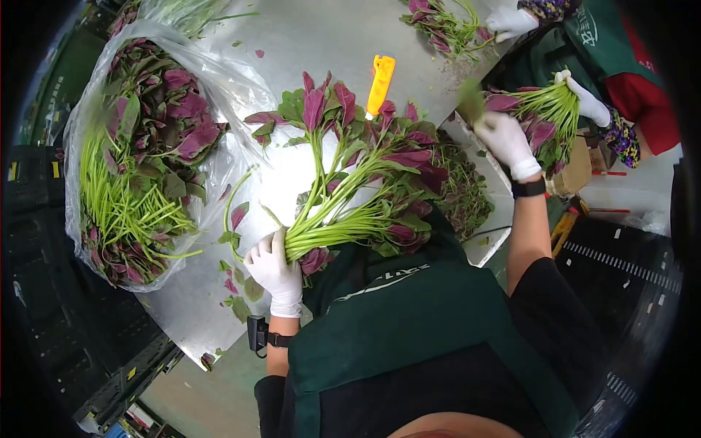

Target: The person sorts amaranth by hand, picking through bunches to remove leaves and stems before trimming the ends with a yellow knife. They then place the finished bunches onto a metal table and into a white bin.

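My left hand [274, 267], in a white glove, is closed around the stem ends of a bunch of red amaranth [343, 223]. The bunch's green and purple leaves fan out to the right and up, in front of my apron. My right hand [505, 141], also gloved, is raised to the right over a bin of leaves [465, 191]. Its fingers are closed on a green leaf [471, 101] smeared by motion. A yellow-handled knife [380, 84] lies on the metal table [307, 36] just beyond the bunch.
At the left stands a clear plastic bag [77, 157] full of amaranth. A co-worker's gloved hand [584, 101] holds another bunch at the right, and their other hand [510, 23] touches stems at the far edge. Black crates [44, 219] flank the table; loose leaves [241, 288] are scattered.
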A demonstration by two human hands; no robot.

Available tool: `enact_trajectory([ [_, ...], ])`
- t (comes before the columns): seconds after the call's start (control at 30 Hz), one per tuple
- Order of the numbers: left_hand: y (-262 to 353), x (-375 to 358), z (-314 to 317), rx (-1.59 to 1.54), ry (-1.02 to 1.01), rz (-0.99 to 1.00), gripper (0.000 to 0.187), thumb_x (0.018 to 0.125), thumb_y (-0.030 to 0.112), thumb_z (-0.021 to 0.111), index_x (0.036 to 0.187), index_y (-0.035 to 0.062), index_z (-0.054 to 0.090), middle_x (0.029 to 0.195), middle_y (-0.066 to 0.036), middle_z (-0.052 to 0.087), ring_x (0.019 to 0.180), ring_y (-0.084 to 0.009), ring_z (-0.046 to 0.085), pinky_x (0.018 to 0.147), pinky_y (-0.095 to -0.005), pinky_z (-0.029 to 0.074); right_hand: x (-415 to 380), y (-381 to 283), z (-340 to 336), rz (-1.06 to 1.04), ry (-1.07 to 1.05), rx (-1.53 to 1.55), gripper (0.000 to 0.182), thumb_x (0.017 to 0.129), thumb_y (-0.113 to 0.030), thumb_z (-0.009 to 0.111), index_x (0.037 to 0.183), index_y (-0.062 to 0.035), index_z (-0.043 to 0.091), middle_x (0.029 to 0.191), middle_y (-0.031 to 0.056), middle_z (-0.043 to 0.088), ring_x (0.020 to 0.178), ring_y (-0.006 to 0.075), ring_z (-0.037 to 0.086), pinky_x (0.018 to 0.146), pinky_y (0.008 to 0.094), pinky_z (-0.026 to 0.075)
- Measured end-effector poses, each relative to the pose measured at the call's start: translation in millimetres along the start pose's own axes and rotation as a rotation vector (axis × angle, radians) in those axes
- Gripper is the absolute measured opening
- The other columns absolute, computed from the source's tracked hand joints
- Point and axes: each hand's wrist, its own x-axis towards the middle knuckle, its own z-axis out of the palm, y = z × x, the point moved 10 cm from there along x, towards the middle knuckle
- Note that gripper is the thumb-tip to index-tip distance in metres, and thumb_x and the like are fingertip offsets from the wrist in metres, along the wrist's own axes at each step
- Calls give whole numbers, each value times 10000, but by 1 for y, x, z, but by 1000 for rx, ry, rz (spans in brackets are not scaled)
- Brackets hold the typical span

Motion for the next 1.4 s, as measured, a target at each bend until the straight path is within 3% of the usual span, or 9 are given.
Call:
enact_trajectory([
  [0.1,1,0,0,-4,-2,-6,443,697,95,694,1137,118,645,990,-31,627,903,-239,561,872,-393,376,-14,-44,-20,91,5,-102,224,853,-310,643,891,-98,705,884,134,694,848,335,668,742,433,529],
  [0.3,1,2,0,12,6,3,449,686,72,694,1129,118,637,990,-25,626,901,-237,559,864,-395,381,10,-230,-10,-613,236,430,70,808,-128,672,862,-93,646,838,85,613,820,282,631,737,391,516],
  [0.57,-1,0,0,5,0,-4,477,657,49,685,1129,104,635,1000,-43,624,912,-243,559,875,-400,383,54,-286,62,-691,155,154,74,766,-132,675,803,-86,631,820,66,583,826,284,599,737,416,490],
  [0.7,0,0,0,-16,-14,-12,478,658,50,680,1132,98,635,1000,-52,620,916,-250,556,882,-407,382,44,-274,54,-662,152,243,88,781,-157,675,780,-78,636,790,77,613,800,293,624,722,411,503],
  [0.87,0,-2,3,-13,-20,6,472,671,43,664,1140,94,633,987,-58,612,916,-260,552,885,-412,382,60,-177,7,-149,337,620,144,792,-199,689,841,-64,685,836,131,686,766,317,677,718,398,540],
  [1.03,6,10,-4,21,-92,15,379,710,78,698,1081,118,627,940,-60,607,904,-258,574,838,-388,395,25,-88,-32,27,319,502,174,825,-192,717,908,-44,682,788,98,647,682,195,605,664,305,491],
  [1.27,42,129,-140,-213,28,146,312,720,-6,665,1017,76,617,884,-120,617,808,-334,611,717,-374,481,-40,-15,-37,115,354,503,115,826,-104,697,896,-17,666,758,93,622,660,158,561,656,286,469],
  [1.3,44,147,-155,-390,9,100,299,754,-11,661,1040,62,611,871,-104,629,734,-249,613,683,-321,479,-45,-15,-40,64,392,483,123,862,-103,697,911,4,664,730,20,600,678,65,493,637,239,434],
  [1.4,56,176,-164,-846,-263,-150,194,858,8,607,1051,9,595,824,3,597,725,-55,525,652,-233,464,-50,31,-4,62,357,369,131,859,-116,681,920,-1,667,784,61,662,693,163,595,674,293,480],
])
